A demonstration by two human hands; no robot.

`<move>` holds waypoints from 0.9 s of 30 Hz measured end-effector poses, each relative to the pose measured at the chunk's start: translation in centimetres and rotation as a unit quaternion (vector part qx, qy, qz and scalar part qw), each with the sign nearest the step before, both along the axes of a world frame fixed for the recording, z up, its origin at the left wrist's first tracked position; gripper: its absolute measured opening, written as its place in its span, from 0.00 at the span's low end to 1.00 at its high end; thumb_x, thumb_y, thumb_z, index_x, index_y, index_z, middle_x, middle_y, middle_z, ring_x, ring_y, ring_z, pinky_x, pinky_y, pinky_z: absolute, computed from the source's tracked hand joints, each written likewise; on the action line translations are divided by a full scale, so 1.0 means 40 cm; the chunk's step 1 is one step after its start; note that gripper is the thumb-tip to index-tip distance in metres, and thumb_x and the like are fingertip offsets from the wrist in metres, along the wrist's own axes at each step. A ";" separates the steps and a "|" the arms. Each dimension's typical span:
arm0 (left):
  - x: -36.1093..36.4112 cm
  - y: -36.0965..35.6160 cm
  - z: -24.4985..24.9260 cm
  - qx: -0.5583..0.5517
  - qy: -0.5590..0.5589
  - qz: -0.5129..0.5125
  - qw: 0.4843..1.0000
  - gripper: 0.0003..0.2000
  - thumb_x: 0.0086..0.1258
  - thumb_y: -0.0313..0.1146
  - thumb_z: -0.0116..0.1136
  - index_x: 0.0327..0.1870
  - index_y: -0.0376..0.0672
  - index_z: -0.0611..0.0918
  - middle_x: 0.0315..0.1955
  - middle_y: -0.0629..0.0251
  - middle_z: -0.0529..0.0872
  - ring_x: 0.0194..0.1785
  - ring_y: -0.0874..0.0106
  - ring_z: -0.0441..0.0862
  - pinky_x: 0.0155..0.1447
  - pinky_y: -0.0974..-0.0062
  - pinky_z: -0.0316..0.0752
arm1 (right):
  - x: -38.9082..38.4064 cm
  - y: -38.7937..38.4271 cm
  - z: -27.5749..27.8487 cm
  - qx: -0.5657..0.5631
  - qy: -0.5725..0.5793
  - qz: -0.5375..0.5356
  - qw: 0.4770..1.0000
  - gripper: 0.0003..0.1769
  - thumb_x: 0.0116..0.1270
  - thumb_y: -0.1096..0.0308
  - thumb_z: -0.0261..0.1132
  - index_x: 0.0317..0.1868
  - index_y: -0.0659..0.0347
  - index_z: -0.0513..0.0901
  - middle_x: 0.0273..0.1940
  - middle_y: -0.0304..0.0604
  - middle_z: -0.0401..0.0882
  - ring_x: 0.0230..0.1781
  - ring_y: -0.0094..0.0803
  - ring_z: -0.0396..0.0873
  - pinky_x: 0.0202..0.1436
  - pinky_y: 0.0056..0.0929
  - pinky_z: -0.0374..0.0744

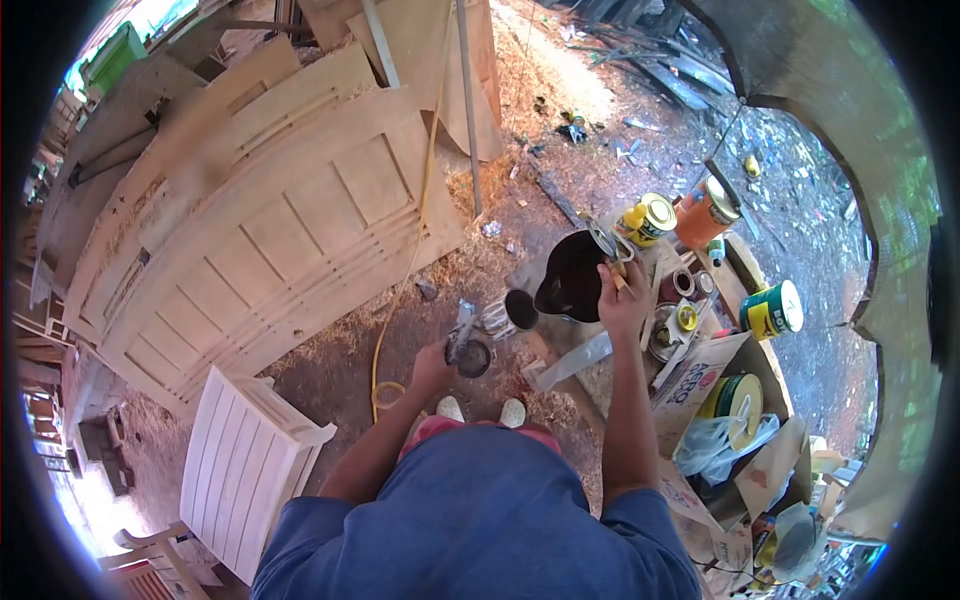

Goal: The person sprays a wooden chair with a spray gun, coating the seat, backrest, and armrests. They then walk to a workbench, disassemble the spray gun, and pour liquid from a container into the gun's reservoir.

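Note:
My left hand is closed around a small dark cup with a round open mouth and a greyish metal part along its side. Up to the right, my right hand grips a black jug, its pointed lip towards the lower left. A thin stick with a yellowish wooden end shows by my right fingers. Between the two hands, a shiny ribbed can with a dark round top stands on the ground. The fingertips of my left hand are partly hidden by the cup.
At right, a cluttered bench holds a yellow tin, an orange container, a green-and-yellow tin and a cardboard box. Panelled wooden boards lean at left above a slatted wooden piece. A yellow hose crosses the ground.

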State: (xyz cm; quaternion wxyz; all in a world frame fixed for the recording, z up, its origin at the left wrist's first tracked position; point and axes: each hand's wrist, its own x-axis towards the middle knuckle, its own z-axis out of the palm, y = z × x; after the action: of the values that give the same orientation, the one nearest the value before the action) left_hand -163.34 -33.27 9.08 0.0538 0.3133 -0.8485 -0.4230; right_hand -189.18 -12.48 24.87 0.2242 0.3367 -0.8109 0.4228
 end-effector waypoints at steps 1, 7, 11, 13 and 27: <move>0.004 0.000 -0.007 -0.006 0.010 -0.003 1.000 0.13 0.51 0.28 0.59 0.39 0.37 0.81 0.33 0.43 0.83 0.42 0.45 0.81 0.45 0.51 0.74 | 0.007 -0.005 0.000 -0.002 0.002 0.001 1.000 0.18 0.59 0.72 0.70 0.50 0.62 0.81 0.56 0.52 0.79 0.56 0.50 0.78 0.58 0.40 0.76; 0.014 0.006 -0.019 -0.008 0.035 -0.006 0.999 0.13 0.51 0.27 0.58 0.39 0.36 0.81 0.33 0.43 0.83 0.42 0.44 0.80 0.44 0.51 0.73 | 0.049 -0.036 0.023 -0.002 -0.003 0.029 1.000 0.20 0.56 0.73 0.70 0.51 0.59 0.82 0.58 0.52 0.77 0.58 0.50 0.76 0.60 0.42 0.75; 0.018 0.003 -0.029 -0.012 0.025 -0.011 1.000 0.12 0.50 0.26 0.57 0.38 0.36 0.80 0.31 0.43 0.83 0.40 0.43 0.80 0.43 0.51 0.73 | 0.060 -0.047 0.016 0.021 0.010 0.037 0.999 0.22 0.54 0.73 0.70 0.52 0.58 0.82 0.58 0.52 0.77 0.59 0.51 0.76 0.61 0.42 0.74; 0.023 -0.002 -0.037 -0.018 0.022 -0.019 0.999 0.13 0.56 0.26 0.55 0.43 0.38 0.81 0.34 0.43 0.83 0.42 0.43 0.80 0.43 0.52 0.74 | 0.071 -0.051 0.021 0.031 0.017 0.037 0.999 0.21 0.57 0.76 0.69 0.53 0.59 0.82 0.59 0.51 0.77 0.58 0.49 0.78 0.60 0.38 0.75; 0.042 -0.032 -0.132 0.023 0.042 -0.034 0.998 0.15 0.68 0.41 0.61 0.42 0.36 0.82 0.29 0.44 0.83 0.35 0.50 0.84 0.39 0.62 0.74 | 0.101 -0.080 0.020 0.036 0.032 0.056 0.997 0.21 0.54 0.63 0.69 0.50 0.58 0.82 0.51 0.46 0.82 0.63 0.48 0.72 0.67 0.55 0.64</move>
State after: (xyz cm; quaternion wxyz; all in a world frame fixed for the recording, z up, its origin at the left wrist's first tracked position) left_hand -161.67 -34.54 3.81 0.0679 0.2672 -0.8459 -0.4565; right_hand -185.13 -15.69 25.68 0.2141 0.4029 -0.7978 0.3941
